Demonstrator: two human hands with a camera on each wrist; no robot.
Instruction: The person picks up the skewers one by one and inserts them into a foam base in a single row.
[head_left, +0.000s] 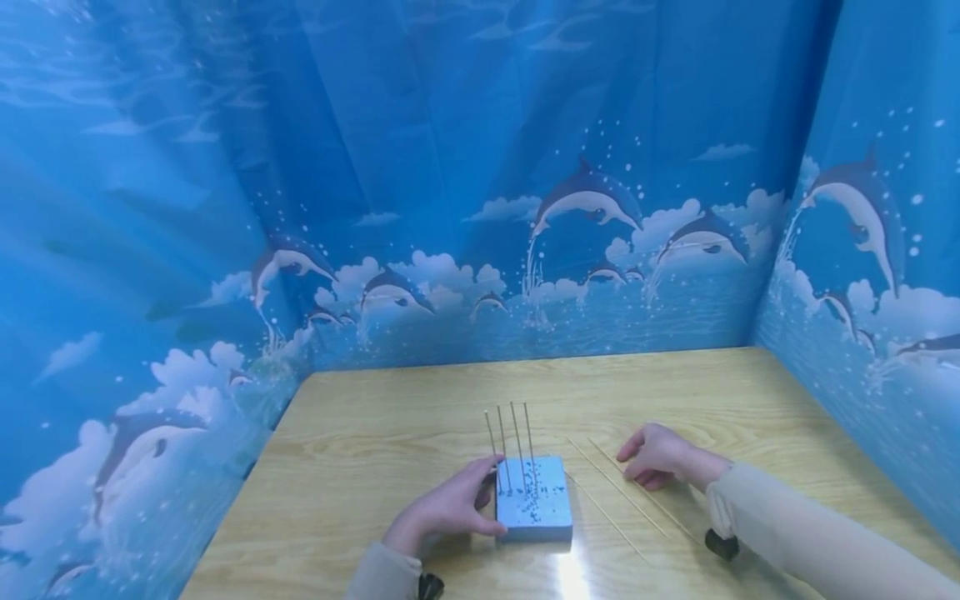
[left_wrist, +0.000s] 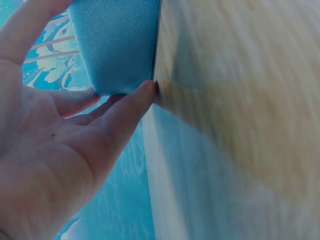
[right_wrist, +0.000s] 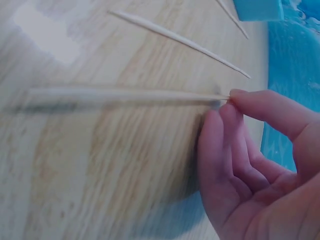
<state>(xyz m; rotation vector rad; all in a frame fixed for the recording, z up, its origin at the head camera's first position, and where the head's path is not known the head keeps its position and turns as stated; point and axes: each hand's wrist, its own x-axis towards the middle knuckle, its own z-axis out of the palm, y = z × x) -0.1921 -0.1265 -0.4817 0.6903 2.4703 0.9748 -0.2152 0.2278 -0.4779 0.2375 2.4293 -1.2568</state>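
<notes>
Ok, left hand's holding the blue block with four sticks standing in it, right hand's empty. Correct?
Not quite: the right hand isn't empty. The right wrist view shows it pinching a thin stick near one end. The rest holds: the left hand has the blue block, with four sticks standing in it.

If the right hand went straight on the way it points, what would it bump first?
Beyond the pinched stick, the right hand would probably meet the next stick, lying to its left; depth is unclear, so it might pass above.
</notes>
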